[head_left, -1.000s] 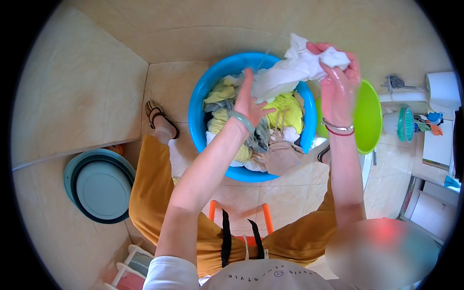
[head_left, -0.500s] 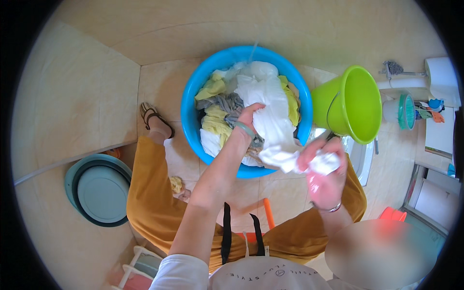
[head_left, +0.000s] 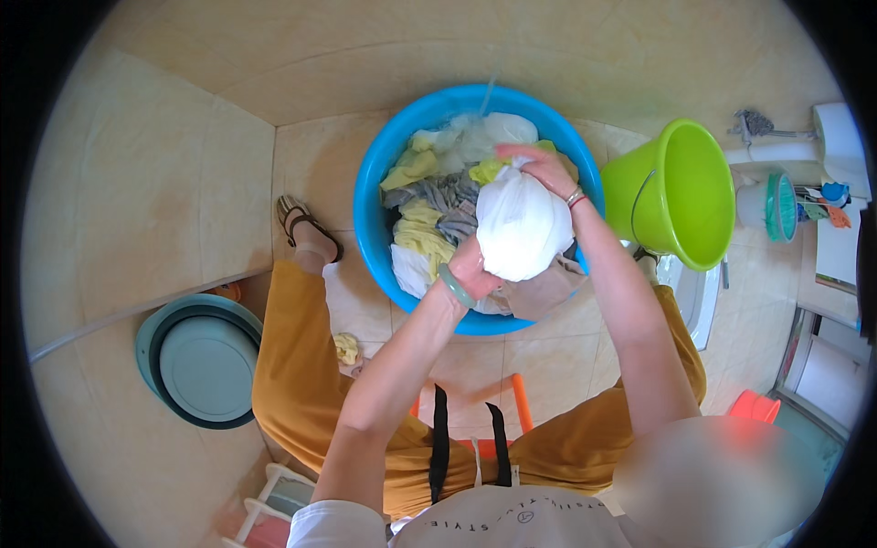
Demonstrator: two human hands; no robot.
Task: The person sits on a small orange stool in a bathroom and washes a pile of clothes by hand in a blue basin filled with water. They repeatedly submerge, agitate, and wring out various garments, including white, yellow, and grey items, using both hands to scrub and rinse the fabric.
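A bunched white cloth (head_left: 523,228) is held between both hands above a large blue basin (head_left: 367,205). My left hand (head_left: 473,267), wearing a pale green bangle, grips its lower left side, with some fingertips hidden behind the fabric. At the far end of the cloth, my right hand (head_left: 544,170) closes on a gathered part, one finger reaching left. Below in the basin lie wet clothes: yellow garments (head_left: 420,228), grey fabric (head_left: 449,199) and more white pieces. Beige fabric (head_left: 546,290) rests by the near right rim. A thin water stream (head_left: 489,96) falls in at the back.
A green bucket (head_left: 703,192) stands tilted in view, right of the basin. Grey-green basins (head_left: 208,370) sit at the left by the wall. A crumpled yellow cloth (head_left: 346,348) lies on the tiled floor. An orange stool (head_left: 521,402) shows beneath me.
My right hand has swung from the near right, outside the basin, to its far right part. The white cloth, stretched out before, is now bunched between both hands.
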